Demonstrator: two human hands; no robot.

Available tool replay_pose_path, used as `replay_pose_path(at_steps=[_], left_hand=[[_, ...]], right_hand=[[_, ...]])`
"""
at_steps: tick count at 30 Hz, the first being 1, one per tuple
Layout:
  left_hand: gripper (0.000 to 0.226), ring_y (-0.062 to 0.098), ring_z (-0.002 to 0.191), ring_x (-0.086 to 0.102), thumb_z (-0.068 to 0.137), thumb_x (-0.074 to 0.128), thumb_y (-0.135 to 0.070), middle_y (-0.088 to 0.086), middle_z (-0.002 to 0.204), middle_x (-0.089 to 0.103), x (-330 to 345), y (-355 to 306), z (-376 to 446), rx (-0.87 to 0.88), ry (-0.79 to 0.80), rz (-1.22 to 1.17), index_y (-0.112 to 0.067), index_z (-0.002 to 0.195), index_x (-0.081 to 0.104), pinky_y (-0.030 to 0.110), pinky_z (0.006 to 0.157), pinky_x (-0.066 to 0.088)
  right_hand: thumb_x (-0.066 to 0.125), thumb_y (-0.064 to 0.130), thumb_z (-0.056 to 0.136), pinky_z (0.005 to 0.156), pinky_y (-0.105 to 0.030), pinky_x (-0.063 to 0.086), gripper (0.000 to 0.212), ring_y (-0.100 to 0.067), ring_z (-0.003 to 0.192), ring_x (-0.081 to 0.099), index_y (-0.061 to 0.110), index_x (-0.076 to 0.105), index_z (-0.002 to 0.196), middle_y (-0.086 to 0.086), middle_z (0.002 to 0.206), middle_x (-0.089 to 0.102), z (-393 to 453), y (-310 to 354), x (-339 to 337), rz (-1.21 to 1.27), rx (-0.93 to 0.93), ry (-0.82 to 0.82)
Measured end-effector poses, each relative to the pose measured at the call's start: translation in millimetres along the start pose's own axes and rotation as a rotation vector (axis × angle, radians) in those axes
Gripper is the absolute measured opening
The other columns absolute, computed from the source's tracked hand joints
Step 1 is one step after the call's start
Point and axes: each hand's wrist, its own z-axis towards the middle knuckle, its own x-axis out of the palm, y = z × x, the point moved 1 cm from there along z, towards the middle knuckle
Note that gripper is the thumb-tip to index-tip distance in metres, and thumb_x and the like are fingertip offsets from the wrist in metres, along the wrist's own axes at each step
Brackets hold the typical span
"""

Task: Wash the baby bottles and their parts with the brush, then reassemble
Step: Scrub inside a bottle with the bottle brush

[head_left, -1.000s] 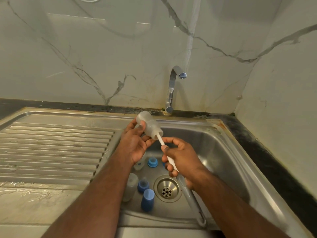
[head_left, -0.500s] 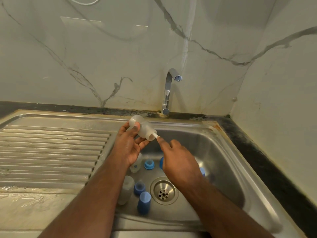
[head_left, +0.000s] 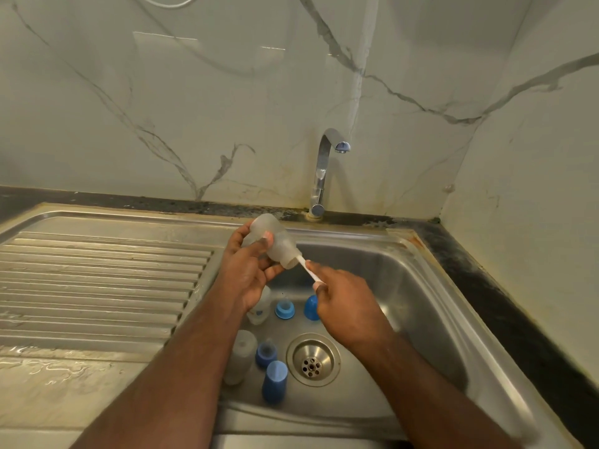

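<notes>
**Scrubbing inside a bottle, over the sink**

Held tilted above the left rim of the sink: a frosted, translucent bottle, mouth angled down and to the right, base up toward the wall. Wrapped by the left hand, thumb across the near side, fingers curled behind. Pinched in the right hand: the white brush handle, thumb and forefinger closed on it, remaining fingers curled; bristle end hidden inside the bottle.

Best done, judging from here: keep the bottle gripped firm near its shoulder, drive the brush straight along the axis, twist while stroking, reach the base and the shoulder curve. Worth staying over the basin for drips.

Cloudy plastic, matte, no visible print; too hazy to judge residue. Waiting on the sink floor beside the drain: two more pale bottles, blue collars and a blue cap. Tap dry, no stream showing
</notes>
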Motion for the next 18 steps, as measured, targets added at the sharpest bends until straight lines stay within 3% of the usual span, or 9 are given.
replay_pose_path(at_steps=[4,6,8,10,12,14,16,18], left_hand=[[0.05,0.04,0.11,0.069,0.095,0.065,-0.003,0.018,0.135,0.057,2,0,-3,-0.001,0.009,0.062,-0.017,0.14,0.049,0.048,0.071,0.063],[0.05,0.039,0.108,0.07,0.095,0.064,-0.003,0.019,0.135,0.058,2,0,-3,-0.013,0.022,0.058,-0.017,0.141,0.05,0.048,0.07,0.063],[0.051,0.039,0.109,0.069,0.096,0.063,-0.003,0.02,0.136,0.058,0,-1,-3,-0.022,0.035,0.015,-0.018,0.143,0.049,0.05,0.073,0.062],[0.053,0.039,0.111,0.069,0.095,0.064,-0.003,0.019,0.136,0.057,-2,-3,-3,-0.025,0.041,-0.012,-0.019,0.143,0.049,0.051,0.075,0.062],[0.054,0.04,0.113,0.068,0.095,0.065,-0.005,0.017,0.137,0.057,-1,-4,-4,-0.021,0.05,-0.015,-0.021,0.143,0.049,0.051,0.075,0.063],[0.053,0.038,0.111,0.069,0.095,0.065,-0.005,0.015,0.135,0.058,1,-4,-5,-0.015,0.053,0.012,-0.021,0.142,0.049,0.051,0.077,0.063],[0.051,0.035,0.104,0.072,0.096,0.064,-0.004,0.013,0.13,0.06,2,-3,-6,-0.018,0.052,0.031,-0.022,0.141,0.05,0.05,0.075,0.063],[0.049,0.034,0.1,0.074,0.096,0.063,-0.003,0.016,0.13,0.061,1,-2,-6,-0.031,0.061,0.028,-0.02,0.141,0.051,0.05,0.073,0.063]], right_hand=[[0.048,0.014,0.101,0.076,-0.03,0.053,0.057,-0.013,0.085,0.061,0.033,0.036,0.153,0.0,0.103,0.064,4,5,5,-0.151,-0.009,0.096],[0.048,0.014,0.101,0.06,-0.025,0.049,0.05,-0.006,0.065,0.06,0.034,0.047,0.147,0.005,0.088,0.067,5,4,1,0.102,0.055,0.173],[0.05,0.012,0.1,0.046,-0.024,0.04,0.044,-0.006,0.047,0.049,0.032,0.057,0.139,0.002,0.07,0.062,3,-1,-5,0.512,0.201,0.23],[0.051,0.01,0.1,0.044,-0.024,0.039,0.042,-0.009,0.048,0.048,0.03,0.06,0.136,-0.004,0.072,0.063,1,-2,-8,0.684,0.255,0.209],[0.051,0.015,0.102,0.058,-0.023,0.048,0.041,-0.004,0.065,0.058,0.032,0.057,0.139,0.0,0.094,0.07,0,-1,-6,0.503,0.184,0.085],[0.048,0.019,0.104,0.077,-0.023,0.051,0.044,-0.007,0.087,0.062,0.034,0.049,0.146,0.002,0.117,0.068,-1,2,-3,0.143,0.079,0.032],[0.045,0.02,0.105,0.071,-0.023,0.049,0.047,-0.009,0.08,0.061,0.035,0.043,0.149,0.0,0.11,0.068,0,5,2,0.017,0.063,0.076],[0.046,0.02,0.104,0.057,-0.023,0.045,0.046,-0.008,0.061,0.055,0.037,0.046,0.147,0.003,0.088,0.066,0,6,1,0.154,0.099,0.168]])
